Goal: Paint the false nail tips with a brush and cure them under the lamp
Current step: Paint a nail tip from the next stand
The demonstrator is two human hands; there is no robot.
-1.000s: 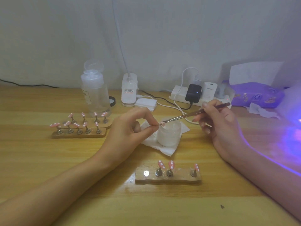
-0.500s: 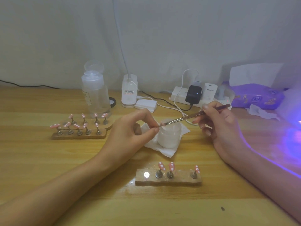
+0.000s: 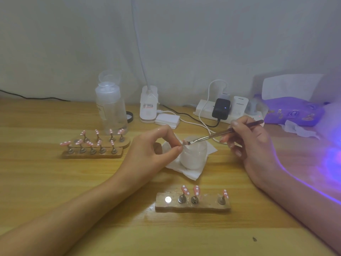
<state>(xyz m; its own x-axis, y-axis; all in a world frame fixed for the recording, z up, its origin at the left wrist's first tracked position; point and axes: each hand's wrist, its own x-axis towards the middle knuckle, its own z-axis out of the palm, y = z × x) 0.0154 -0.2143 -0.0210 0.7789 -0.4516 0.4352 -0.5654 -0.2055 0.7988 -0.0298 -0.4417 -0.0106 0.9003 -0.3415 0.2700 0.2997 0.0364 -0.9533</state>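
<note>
My left hand (image 3: 153,150) pinches a small pink nail tip (image 3: 184,141) between thumb and forefinger, above a frosted white jar (image 3: 193,156). My right hand (image 3: 249,143) grips a thin brush (image 3: 221,134), and its bristles touch the held tip. In front of me a wooden holder (image 3: 192,204) carries three pink dotted tips on metal stands, with one bare magnet spot at its left. At the left, two more wooden holders (image 3: 92,151) bear several pink tips. Purple light from the curing lamp (image 3: 334,157) glows at the right edge; the lamp body is mostly out of frame.
A white tissue (image 3: 191,172) lies under the jar. A clear pump bottle (image 3: 110,108), a desk lamp base (image 3: 148,108), a white pad stack (image 3: 168,121), a power strip (image 3: 204,109) with chargers and cables, and a purple tissue pack (image 3: 293,111) line the back of the wooden table (image 3: 55,182).
Both hands stay almost in place; the brush makes only small strokes on the held tip. The slight shift of the whole scene comes from my head moving.
</note>
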